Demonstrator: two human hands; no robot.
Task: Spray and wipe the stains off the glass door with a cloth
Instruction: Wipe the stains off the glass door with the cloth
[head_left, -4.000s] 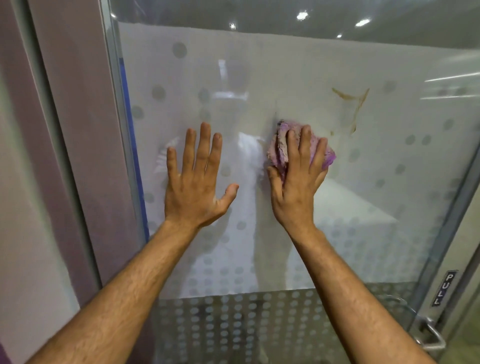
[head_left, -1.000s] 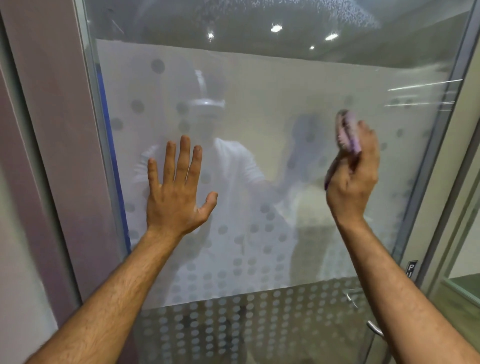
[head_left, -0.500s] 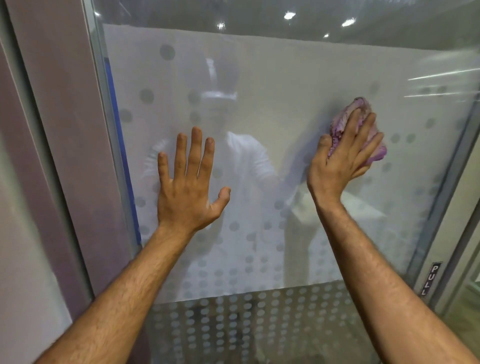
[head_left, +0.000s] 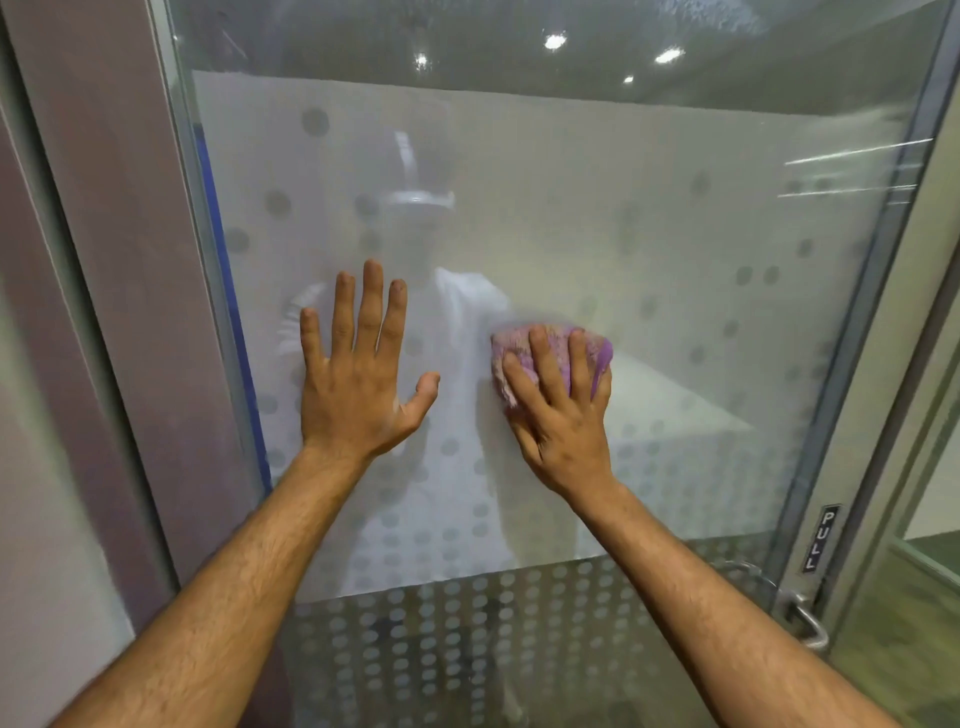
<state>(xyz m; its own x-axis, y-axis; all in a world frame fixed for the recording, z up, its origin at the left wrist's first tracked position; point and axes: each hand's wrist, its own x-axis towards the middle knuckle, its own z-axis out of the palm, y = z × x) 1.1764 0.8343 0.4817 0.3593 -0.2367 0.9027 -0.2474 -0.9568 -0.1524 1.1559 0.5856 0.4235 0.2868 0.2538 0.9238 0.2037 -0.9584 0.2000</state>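
Forearms reach up to the door (head_left: 649, 218). Left hand (head_left: 358, 384) lies flat and spread wide on the glass left of the cloth (head_left: 550, 358), likely bracing the door against the push. Right hand (head_left: 558, 410) presses the bunched purple cloth to the pane, fingers splayed over it, mid-wipe. No stains visible near it. Sticker (head_left: 822, 538) right of the cloth, above the handle (head_left: 802, 621), reads PULL.

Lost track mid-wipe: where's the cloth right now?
In the head view the purple cloth is pressed on the glass door under the right hand, just right of the flat left hand.
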